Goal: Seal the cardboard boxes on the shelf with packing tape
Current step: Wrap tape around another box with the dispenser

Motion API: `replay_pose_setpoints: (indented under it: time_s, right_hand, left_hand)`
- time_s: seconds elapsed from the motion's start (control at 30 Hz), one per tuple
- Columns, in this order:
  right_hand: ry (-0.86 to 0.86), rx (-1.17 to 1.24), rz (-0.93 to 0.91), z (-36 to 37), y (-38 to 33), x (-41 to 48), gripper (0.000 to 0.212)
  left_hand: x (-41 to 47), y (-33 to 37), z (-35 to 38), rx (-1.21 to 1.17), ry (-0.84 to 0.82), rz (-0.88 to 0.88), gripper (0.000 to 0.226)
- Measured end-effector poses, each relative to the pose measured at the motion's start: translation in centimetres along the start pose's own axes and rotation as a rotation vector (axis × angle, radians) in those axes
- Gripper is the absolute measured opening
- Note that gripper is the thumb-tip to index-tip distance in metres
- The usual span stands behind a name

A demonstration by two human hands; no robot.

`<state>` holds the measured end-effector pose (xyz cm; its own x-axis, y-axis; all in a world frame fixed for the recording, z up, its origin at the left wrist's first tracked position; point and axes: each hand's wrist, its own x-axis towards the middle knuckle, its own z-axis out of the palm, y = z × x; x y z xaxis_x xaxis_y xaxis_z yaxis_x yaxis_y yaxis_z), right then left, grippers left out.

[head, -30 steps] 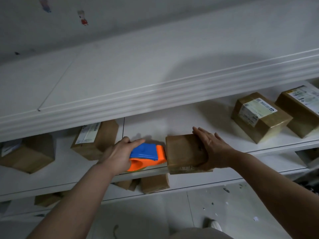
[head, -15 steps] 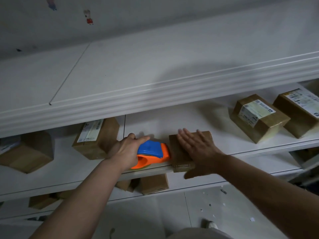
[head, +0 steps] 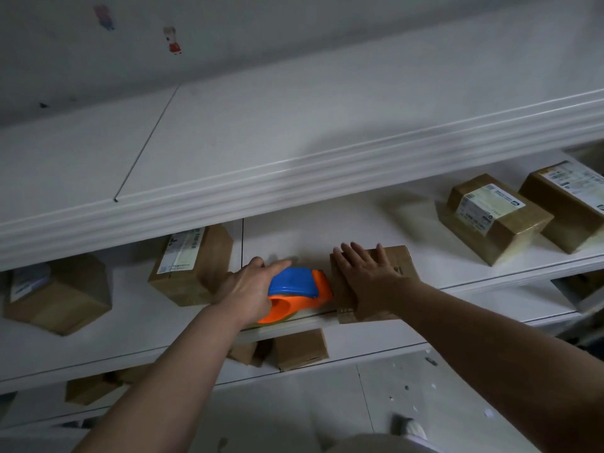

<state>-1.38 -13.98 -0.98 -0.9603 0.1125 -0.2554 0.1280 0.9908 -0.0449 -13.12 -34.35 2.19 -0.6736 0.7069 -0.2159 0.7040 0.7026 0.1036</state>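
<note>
A small brown cardboard box (head: 400, 263) lies at the front edge of the middle shelf (head: 441, 273). My right hand (head: 366, 273) rests flat on its top, fingers spread, pressing it down. My left hand (head: 248, 289) grips an orange and blue tape dispenser (head: 299, 287), whose nose touches the box's left side. A strip of tape shows on the box's front face below my right wrist.
Two labelled boxes (head: 493, 217) (head: 568, 204) sit to the right on the same shelf, and two more (head: 192, 263) (head: 58, 292) to the left. The upper shelf lip (head: 294, 181) overhangs closely. Smaller boxes (head: 300, 349) lie on the lower shelf.
My right hand shifted from gripping the box's right side to lying flat on its top. The box now sits further back and to the right on the shelf. The dispenser stayed against its left side.
</note>
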Motion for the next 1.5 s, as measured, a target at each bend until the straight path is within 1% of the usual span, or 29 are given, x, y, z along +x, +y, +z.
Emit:
replay_pose_setpoints:
  time_s: [0.03,0.1,0.17,0.2,0.27,0.3,0.33,0.4,0.47,0.53,0.6,0.67,0.77,0.83,0.93,1.03,1.1,1.13,1.2,1.27,1.3,1.4,1.5]
  right_hand:
    - [-0.007,0.068,0.012,-0.3,0.3,0.4,0.128]
    - [0.104,0.234,0.004,-1.2,1.4,0.2,0.132]
    - [0.255,0.504,-0.055,-1.5,3.1,-0.7,0.137]
    - [0.294,0.670,-0.092,-1.2,3.9,-1.3,0.138]
    - [0.271,0.930,-0.093,0.3,5.1,-2.6,0.135]
    - [0.240,0.980,-0.071,0.9,5.6,-3.3,0.134]
    - [0.215,0.982,-0.049,1.2,6.1,-4.0,0.135]
    - [0.235,0.870,-0.016,0.9,7.0,-4.7,0.142]
    - [0.282,0.671,-0.032,-0.2,7.4,-4.8,0.147]
    - [0.264,0.504,-0.060,-1.0,6.7,-4.7,0.144]
    - [0.290,0.441,-0.022,-1.1,6.1,-4.2,0.140]
    - [0.305,0.411,0.011,-1.0,5.7,-3.7,0.139]
    - [0.298,0.373,0.025,-1.1,5.8,-3.5,0.137]
    - [0.289,0.374,0.030,-1.1,5.7,-3.5,0.138]
    - [0.271,0.319,0.017,-1.4,5.5,-3.6,0.133]
    - [0.231,0.100,-0.025,-2.1,5.1,-3.7,0.127]
    - [0.280,-0.052,-0.067,-2.0,4.4,-3.4,0.130]
    - [0.282,-0.076,-0.083,-1.9,3.9,-3.2,0.133]
    - [0.212,-0.057,-0.098,-1.6,3.2,-3.0,0.138]
    - [0.136,-0.050,-0.090,-1.9,3.1,-3.1,0.139]
    - [0.124,-0.040,-0.078,-2.3,3.2,-3.2,0.139]
    - [0.119,-0.036,-0.081,-2.7,2.7,-3.4,0.136]
    - [0.136,-0.099,-0.104,-2.0,1.2,-3.7,0.133]
  left_hand:
    - [-0.3,-0.3,-0.1,-0.045,0.009,0.001,0.089]
    - [-0.9,-1.1,-1.1,-0.158,0.087,0.016,0.091]
    - [-1.4,-1.5,-2.5,-0.237,0.204,0.066,0.092]
    - [-1.6,-1.1,-3.4,-0.239,0.248,0.092,0.092]
    - [-1.4,0.6,-4.9,-0.185,0.265,0.134,0.092]
    - [-1.2,1.7,-5.2,-0.146,0.247,0.155,0.092]
    - [-0.9,2.8,-5.3,-0.113,0.227,0.177,0.092]
    - [-0.3,4.7,-4.9,-0.084,0.205,0.205,0.092]
    - [0.3,5.7,-4.6,-0.071,0.204,0.220,0.093]
    - [0.7,6.3,-4.8,-0.042,0.214,0.232,0.093]
    - [1.1,6.2,-5.3,-0.009,0.236,0.239,0.092]
    - [0.9,4.9,-5.4,-0.044,0.202,0.228,0.091]
    - [-0.3,0.8,-4.7,-0.175,0.170,0.154,0.093]
    - [-1.0,-1.6,-4.1,-0.171,0.161,0.097,0.095]
    - [-0.7,-1.3,-2.8,-0.163,0.116,0.083,0.093]
    - [0.4,0.5,-1.5,-0.159,0.112,0.132,0.094]
    - [0.9,0.9,-0.9,-0.162,0.118,0.134,0.094]
    - [0.9,1.0,-0.8,-0.152,0.118,0.128,0.093]
    - [0.9,1.0,-1.0,-0.126,0.115,0.125,0.091]
    - [0.9,1.1,-1.4,-0.095,0.120,0.142,0.090]
    - [0.8,1.1,-1.4,-0.090,0.123,0.145,0.089]
    - [0.9,1.1,-1.5,-0.103,0.128,0.134,0.088]
    - [0.5,1.3,-1.7,-0.057,0.125,0.120,0.087]
